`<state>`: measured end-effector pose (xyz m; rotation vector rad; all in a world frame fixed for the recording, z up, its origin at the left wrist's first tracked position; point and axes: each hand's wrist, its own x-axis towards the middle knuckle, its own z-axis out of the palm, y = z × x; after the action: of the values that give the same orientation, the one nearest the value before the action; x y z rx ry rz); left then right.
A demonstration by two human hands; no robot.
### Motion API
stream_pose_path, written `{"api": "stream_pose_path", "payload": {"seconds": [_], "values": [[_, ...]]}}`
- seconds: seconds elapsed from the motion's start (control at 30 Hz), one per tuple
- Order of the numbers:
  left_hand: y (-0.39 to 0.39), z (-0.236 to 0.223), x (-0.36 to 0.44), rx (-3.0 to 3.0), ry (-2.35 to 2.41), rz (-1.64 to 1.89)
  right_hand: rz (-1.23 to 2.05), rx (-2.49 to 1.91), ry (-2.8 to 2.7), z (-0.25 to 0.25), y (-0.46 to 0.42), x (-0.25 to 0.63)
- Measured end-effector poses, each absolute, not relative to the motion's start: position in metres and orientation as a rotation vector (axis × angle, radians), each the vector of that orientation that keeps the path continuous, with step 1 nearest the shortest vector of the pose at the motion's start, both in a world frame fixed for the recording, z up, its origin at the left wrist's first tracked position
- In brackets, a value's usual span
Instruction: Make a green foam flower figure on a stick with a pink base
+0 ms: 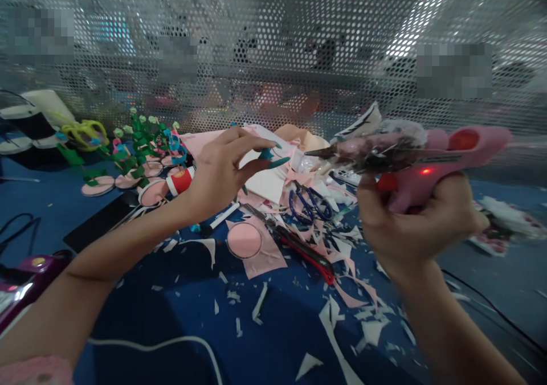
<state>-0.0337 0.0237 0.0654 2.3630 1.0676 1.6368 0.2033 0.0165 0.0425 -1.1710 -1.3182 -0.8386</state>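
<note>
My right hand point(410, 220) grips a pink hot glue gun point(440, 171) with a glowing red light. The gun's dark nozzle points left, toward my left hand, and its front part is stained and wrapped in something crumpled. Thumb and fingertips of my left hand point(222, 171) are pinched together around a small blue piece point(265, 154), partly hidden by the fingers and long teal nails. Below the hands, a round pink disc point(244, 240) lies on a square of pink sheet. Beside it rests a red and black utility knife point(305, 245).
Pink-based miniature plants point(143, 140) stand at left near yellow scissors point(85, 134). Blue-handled scissors point(310, 204) lie among paper scraps point(371, 331). A perforated metal screen point(273, 49) rises behind the blue table point(171, 316). A white cable point(162, 345) crosses the front.
</note>
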Motion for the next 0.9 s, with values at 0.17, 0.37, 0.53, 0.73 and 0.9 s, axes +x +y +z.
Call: {"api": "stream_pose_path", "payload": {"seconds": [0.17, 0.37, 0.53, 0.73, 0.9], "values": [[0.038, 0.060, -0.031, 1.563, 0.748, 1.206, -1.032, -1.084, -1.326, 0.043, 0.014, 0.199], [0.039, 0.054, -0.023, 0.962, 0.484, 1.018, -1.072, -1.085, -1.374, 0.042, 0.005, 0.193], [0.035, 0.050, -0.018, 0.770, 0.361, 0.993, -1.129, -1.060, -1.412, 0.043, 0.001, 0.191], [0.035, 0.040, -0.013, 0.662, 0.288, 0.919, -1.118, -1.103, -1.447, 0.041, -0.002, 0.190], [0.032, 0.042, -0.006, 0.777, 0.434, 0.934, -1.065, -1.147, -1.463, 0.039, -0.003, 0.188]]}}
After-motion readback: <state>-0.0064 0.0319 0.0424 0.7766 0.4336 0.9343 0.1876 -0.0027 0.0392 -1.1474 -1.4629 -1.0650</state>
